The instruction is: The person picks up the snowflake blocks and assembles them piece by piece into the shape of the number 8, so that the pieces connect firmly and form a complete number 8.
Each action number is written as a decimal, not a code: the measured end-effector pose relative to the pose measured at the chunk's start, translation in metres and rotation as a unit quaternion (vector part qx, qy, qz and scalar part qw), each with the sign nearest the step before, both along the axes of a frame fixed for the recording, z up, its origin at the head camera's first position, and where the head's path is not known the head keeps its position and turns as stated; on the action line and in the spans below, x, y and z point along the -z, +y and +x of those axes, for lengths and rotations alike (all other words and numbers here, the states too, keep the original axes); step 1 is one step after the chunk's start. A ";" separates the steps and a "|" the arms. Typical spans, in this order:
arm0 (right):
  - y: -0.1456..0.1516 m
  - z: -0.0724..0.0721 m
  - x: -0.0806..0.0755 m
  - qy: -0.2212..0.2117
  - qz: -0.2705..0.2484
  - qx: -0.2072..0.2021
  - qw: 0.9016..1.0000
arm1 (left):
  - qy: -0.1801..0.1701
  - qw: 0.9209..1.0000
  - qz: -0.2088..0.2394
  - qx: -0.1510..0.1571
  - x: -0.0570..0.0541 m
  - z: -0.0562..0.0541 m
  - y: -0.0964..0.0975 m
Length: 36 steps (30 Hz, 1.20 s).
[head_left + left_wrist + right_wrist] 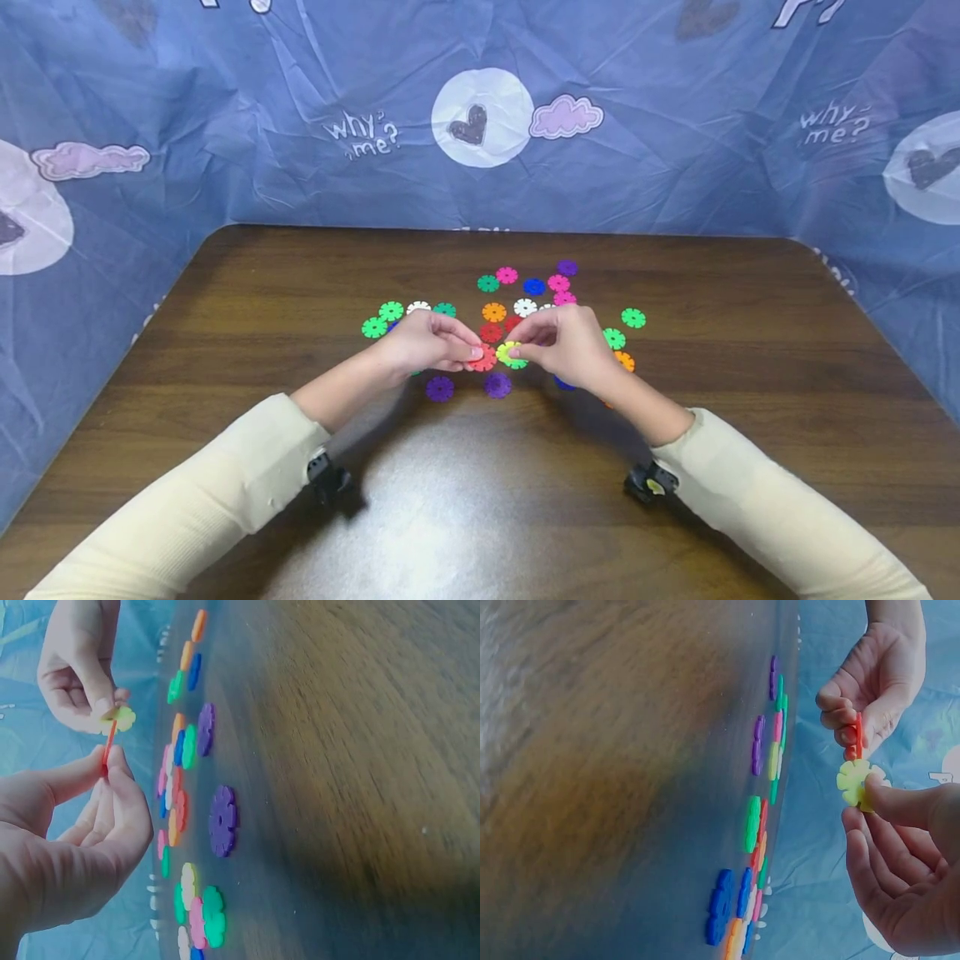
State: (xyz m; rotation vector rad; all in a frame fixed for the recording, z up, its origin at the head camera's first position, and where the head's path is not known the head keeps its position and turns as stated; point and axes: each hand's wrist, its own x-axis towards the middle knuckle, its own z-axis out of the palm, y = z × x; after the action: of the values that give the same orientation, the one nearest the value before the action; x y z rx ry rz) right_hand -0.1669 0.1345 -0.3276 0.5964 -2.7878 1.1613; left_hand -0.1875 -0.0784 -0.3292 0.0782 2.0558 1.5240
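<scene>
My left hand (435, 340) pinches a red notched plastic disc (483, 358) between thumb and fingertips. A yellow notched disc (853, 782) is pinched in my right hand (566, 343). Both discs are held up above the table, edge to edge. In the left wrist view the red disc stands edge-on against the yellow one, which lies across it at an angle. The right wrist view shows the yellow disc's flat face, its rim meeting the lower end of the red disc.
Several more notched discs lie flat around the hands, among them purple discs (497, 385) in front, an orange disc (493, 312) and a pink disc (507, 275) behind, and a green disc (633, 317) at right. The wooden table (480, 517) ends at a blue printed cloth (300, 167).
</scene>
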 end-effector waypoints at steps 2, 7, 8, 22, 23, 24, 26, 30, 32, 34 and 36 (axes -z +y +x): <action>0.000 0.001 0.000 0.007 -0.005 0.003 1.000 | -0.003 1.000 0.002 -0.003 -0.002 0.001 0.000; -0.001 0.003 0.000 0.016 -0.027 0.013 0.999 | -0.010 1.000 0.007 -0.011 -0.005 0.002 0.000; -0.001 0.003 0.001 0.016 -0.033 0.015 0.999 | -0.010 1.000 0.007 -0.012 -0.005 0.002 0.000; -0.009 0.008 -0.002 0.027 -0.096 0.021 0.995 | -0.040 0.997 0.033 -0.056 -0.011 0.009 0.005; -0.009 0.008 -0.002 0.024 -0.098 0.023 0.995 | -0.041 0.997 0.034 -0.061 -0.012 0.010 0.005; -0.010 0.008 -0.002 0.018 -0.101 0.024 0.994 | -0.043 0.996 0.036 -0.065 -0.013 0.011 0.004; -0.010 0.008 -0.002 -0.001 -0.109 0.020 0.994 | -0.048 0.996 0.038 -0.062 -0.014 0.012 0.003; -0.007 0.005 -0.004 -0.024 -0.114 -0.021 0.993 | -0.055 0.998 0.033 -0.010 -0.020 0.014 -0.005; -0.005 0.003 -0.007 -0.022 -0.106 -0.051 0.993 | -0.060 0.997 0.028 0.031 -0.023 0.014 -0.009; -0.003 0.001 -0.010 -0.018 -0.094 -0.078 0.992 | -0.061 0.996 0.023 0.067 -0.026 0.014 -0.012; -0.001 0.000 -0.012 -0.013 -0.079 -0.098 0.992 | -0.063 0.994 0.020 0.084 -0.028 0.015 -0.013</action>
State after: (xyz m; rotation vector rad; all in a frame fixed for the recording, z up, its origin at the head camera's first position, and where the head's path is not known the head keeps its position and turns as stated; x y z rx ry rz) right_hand -0.1667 0.1332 -0.3154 0.8585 -2.6721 1.4203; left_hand -0.1730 -0.0914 -0.3016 0.1622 1.8714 1.4295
